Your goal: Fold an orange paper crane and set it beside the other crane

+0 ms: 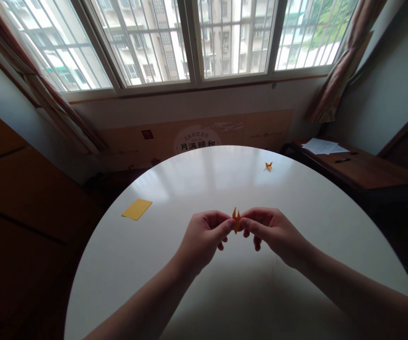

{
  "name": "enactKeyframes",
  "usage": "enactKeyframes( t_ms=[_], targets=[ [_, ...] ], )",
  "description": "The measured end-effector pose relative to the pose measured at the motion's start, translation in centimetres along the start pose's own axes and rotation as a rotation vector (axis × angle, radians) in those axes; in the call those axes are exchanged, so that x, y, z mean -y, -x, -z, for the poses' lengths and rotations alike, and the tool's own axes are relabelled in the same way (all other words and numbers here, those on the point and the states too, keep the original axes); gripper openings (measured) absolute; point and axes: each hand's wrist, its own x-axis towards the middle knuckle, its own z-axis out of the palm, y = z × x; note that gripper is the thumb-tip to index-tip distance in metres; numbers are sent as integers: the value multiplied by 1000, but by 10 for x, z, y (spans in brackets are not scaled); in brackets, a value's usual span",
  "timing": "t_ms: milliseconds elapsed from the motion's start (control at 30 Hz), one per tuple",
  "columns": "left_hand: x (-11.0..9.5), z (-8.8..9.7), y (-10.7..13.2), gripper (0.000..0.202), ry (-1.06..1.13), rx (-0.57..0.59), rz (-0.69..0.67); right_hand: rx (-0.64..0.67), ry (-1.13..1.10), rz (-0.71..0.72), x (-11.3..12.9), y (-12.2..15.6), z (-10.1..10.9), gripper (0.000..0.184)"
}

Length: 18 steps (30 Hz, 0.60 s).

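The small folded orange paper (237, 221) sits directly between the left hand (205, 231) and the right hand (276, 229), held over the tabletop (136, 255). Each grip is pinched on it, one at either side, so neither hand is nearer. Its long axis runs up and down the view, crosswise to the hands, two points rising above and one below.

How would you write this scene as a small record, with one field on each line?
Left hand: pinching folded orange paper
Right hand: pinching the same paper from the other side
Held paper: two narrow points upward
Surface: white table with curved edge
Table, left: flat yellow paper
Table, far right: small orange folded figure
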Motion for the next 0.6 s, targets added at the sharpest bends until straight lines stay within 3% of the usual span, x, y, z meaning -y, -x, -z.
enactKeyframes(
  t_ms=[333,600],
  targets=[
    [8,-5,0,27,-89,10,-5,-28,146,39,-4,-1,2,16],
    [10,-3,-2,25,-68,7,-30,-38,169,59,-3,-1,-1,18]
  ],
)
